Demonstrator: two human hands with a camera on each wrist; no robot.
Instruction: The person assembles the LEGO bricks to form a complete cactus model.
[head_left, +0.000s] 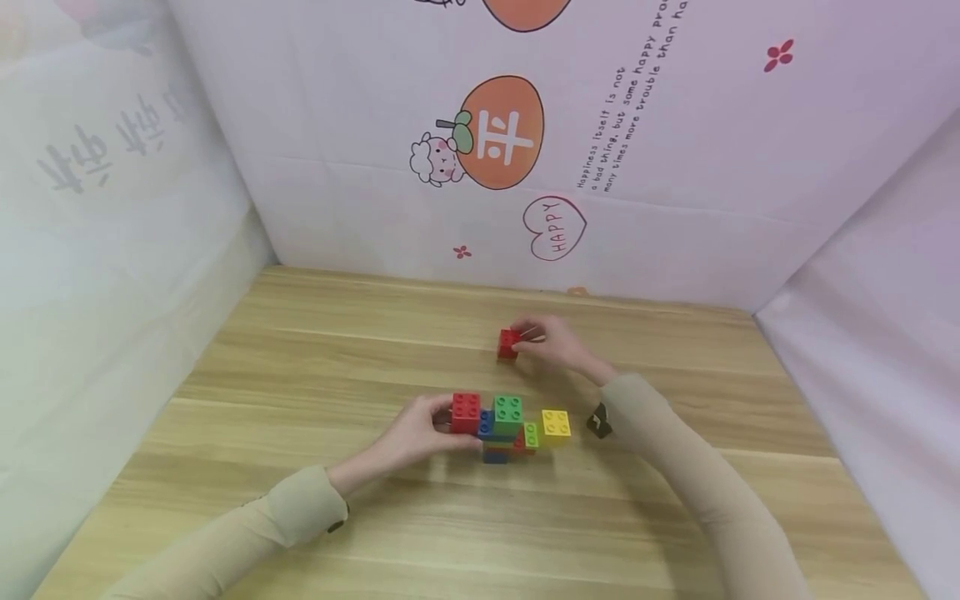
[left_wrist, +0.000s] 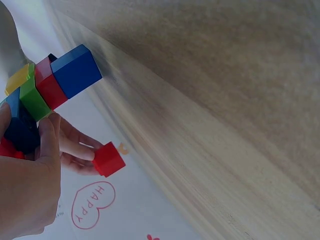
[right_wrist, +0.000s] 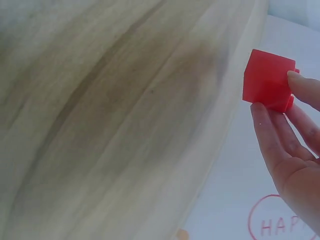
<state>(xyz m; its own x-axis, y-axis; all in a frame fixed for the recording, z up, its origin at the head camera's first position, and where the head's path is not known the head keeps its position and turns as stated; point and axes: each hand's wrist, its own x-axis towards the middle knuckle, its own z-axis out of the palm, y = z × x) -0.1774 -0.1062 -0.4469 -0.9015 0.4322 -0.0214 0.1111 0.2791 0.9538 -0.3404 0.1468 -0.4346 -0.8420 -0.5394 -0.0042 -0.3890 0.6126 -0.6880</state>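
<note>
My left hand [head_left: 420,433] grips the left side of a toy brick model [head_left: 507,417], thumb and fingers around its red and blue bricks. The model stacks a green brick on top, blue, lime and red ones below, and a yellow brick [head_left: 556,423] out to the right. In the left wrist view its blue bottom brick [left_wrist: 77,70] shows beside a red one. Farther back, my right hand [head_left: 551,340] pinches a single red brick [head_left: 507,343] between thumb and fingers. The right wrist view shows this red brick [right_wrist: 268,80] with its studs facing the thumb side.
Under both hands lies a wood-grain table [head_left: 300,375]. White printed cloth [head_left: 360,217] rises at its back edge, and more cloth stands along the left side [head_left: 120,250] and right side [head_left: 885,317].
</note>
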